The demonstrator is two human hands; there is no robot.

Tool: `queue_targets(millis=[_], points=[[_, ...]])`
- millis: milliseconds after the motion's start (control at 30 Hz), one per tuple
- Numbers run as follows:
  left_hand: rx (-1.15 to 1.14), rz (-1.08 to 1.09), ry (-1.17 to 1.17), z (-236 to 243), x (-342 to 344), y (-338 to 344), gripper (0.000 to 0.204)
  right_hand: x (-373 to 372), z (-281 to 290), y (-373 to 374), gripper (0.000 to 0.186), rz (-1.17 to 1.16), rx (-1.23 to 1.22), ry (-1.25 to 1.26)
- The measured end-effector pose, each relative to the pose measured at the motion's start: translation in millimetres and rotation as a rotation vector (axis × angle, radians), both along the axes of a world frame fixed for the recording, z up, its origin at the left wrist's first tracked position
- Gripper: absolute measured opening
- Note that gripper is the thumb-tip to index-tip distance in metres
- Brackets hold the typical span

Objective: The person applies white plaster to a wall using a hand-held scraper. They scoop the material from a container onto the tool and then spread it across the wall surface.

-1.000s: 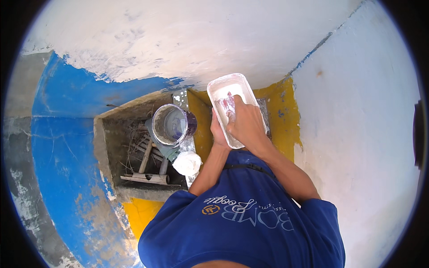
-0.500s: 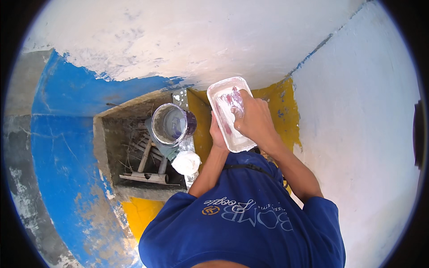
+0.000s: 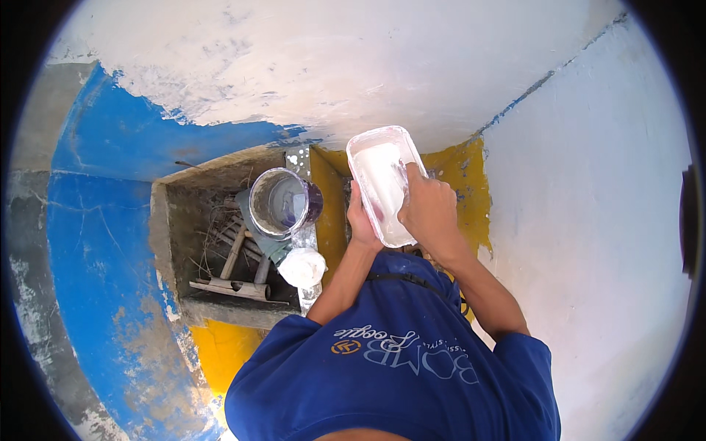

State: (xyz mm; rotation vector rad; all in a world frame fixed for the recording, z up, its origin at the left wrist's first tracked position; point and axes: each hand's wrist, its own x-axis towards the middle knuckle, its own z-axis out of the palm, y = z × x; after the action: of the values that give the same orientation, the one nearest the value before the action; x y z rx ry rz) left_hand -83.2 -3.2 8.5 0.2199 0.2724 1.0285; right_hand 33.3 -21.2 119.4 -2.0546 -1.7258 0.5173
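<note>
My left hand (image 3: 362, 220) grips a white rectangular plastic tub (image 3: 351, 153) by its left side, held tilted in front of my waist. White paste (image 3: 381, 165) coats the tub's inside, with purplish smears along its wall. Over the tub's right part, my right hand (image 3: 432, 209) is closed on a paste-smeared scraper (image 3: 403, 175). Only a narrow edge of the scraper shows; my fingers cover its grip.
Left of my hands, a dark bucket (image 3: 315, 204) with greyish liquid and a white, paste-covered round thing (image 3: 302, 267) stand on a paint-spotted ledge (image 3: 304, 239). Behind them a concrete recess (image 3: 165, 242) holds wood pieces and twigs. White walls (image 3: 573, 220) rise ahead and at right.
The scraper in my right hand has turned from flat to edge-on and moved toward the tub's right side. White paste now shows where the blade was. The tub has shifted slightly right.
</note>
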Motion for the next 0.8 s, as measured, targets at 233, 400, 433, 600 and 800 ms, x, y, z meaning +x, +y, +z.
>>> queue_targets(millis=[233, 400, 433, 600, 800], points=[[-0.024, -0.035, -0.134, -11, 0, 0, 0.058, -3, -9, 2, 0.040, 0.140, 0.134, 0.128], [0.022, -0.023, -0.073, -10, -3, 1, 0.056, -1, 3, 12, 0.041, 0.087, 0.136, 0.051], [0.001, 0.007, -0.023, -5, -2, 0, 0.058, 0, 5, 11, 0.040, 0.103, 0.119, 0.071], [0.012, -0.009, -0.070, -7, -7, 0, 0.061, -6, -1, 6, 0.039, 0.184, 0.098, 0.100], [-0.019, 0.006, -0.026, -9, -8, 3, 0.063, -9, 14, 5, 0.039, 0.127, 0.127, 0.107]])
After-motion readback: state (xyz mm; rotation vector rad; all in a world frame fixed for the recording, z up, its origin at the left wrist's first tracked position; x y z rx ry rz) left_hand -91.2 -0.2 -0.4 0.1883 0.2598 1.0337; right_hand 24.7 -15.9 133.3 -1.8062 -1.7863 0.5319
